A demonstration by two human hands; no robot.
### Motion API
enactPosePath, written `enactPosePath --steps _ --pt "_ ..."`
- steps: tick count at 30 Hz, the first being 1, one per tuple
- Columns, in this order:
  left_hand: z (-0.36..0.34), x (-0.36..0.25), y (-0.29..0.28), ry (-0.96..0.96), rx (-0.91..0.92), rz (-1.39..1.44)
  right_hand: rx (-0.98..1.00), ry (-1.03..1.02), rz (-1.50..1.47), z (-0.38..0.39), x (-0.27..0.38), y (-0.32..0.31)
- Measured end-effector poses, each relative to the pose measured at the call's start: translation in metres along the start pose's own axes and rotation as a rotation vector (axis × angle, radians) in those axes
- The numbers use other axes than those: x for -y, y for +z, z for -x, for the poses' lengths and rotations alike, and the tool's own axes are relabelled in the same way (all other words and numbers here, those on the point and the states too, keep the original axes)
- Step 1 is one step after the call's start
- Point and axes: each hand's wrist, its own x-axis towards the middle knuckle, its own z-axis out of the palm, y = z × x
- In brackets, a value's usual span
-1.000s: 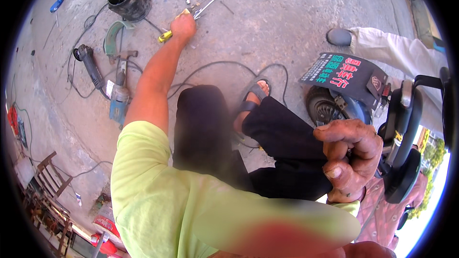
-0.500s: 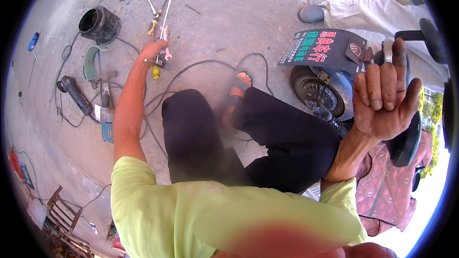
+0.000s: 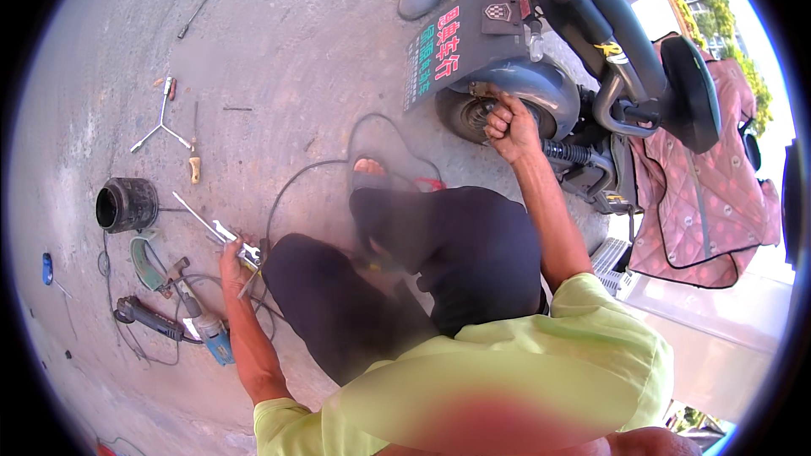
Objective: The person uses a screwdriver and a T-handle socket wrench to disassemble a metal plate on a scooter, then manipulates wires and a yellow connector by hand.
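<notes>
My left hand [image 3: 231, 261], low on the left beside my knee, is closed round a bunch of tools. Silver wrenches [image 3: 226, 230] stick out of it, along with a long thin shaft [image 3: 193, 210]. How many tools I grip is hidden. At the rear of a grey scooter [image 3: 549, 89], my right hand [image 3: 514, 128] is beside the wheel [image 3: 466, 116]. Its lower fingers are curled, and the forefinger reaches up to a small bracket [image 3: 481, 89] above the hub. Whether anything small sits in those fingers is hidden.
A Y-shaped socket wrench [image 3: 162, 123], wooden-handled screwdriver [image 3: 195, 171], black pot-like cylinder [image 3: 133, 204], hammer [image 3: 176, 270], angle grinder [image 3: 148, 318] and blue power tool [image 3: 215, 339] lie left. Cables [image 3: 291, 181] cross the ground. Another person's shoe [image 3: 420, 0] is beyond the mudflap [image 3: 465, 42].
My right hand has gone from raised, palm up, to the scooter's wheel. My left hand has drawn back toward my knee with the gathered tools. The view has swung right.
</notes>
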Motion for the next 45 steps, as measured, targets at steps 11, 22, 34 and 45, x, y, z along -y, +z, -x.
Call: enactPosePath --steps 11,22,34,45 --pt "0.022 0.015 -0.030 -0.075 -0.172 -0.190 0.209 0.272 0.210 -0.003 -0.054 0.062" --pt "0.028 0.033 -0.030 -0.057 -0.356 -0.128 0.417 0.378 0.606 -0.052 -0.149 0.126" --pt "0.026 0.025 -0.026 0.030 -0.373 -0.230 0.391 0.460 0.703 -0.061 -0.192 0.161" --pt "0.015 0.045 -0.050 0.076 -0.311 -0.232 0.328 0.263 0.462 -0.027 -0.116 0.130"
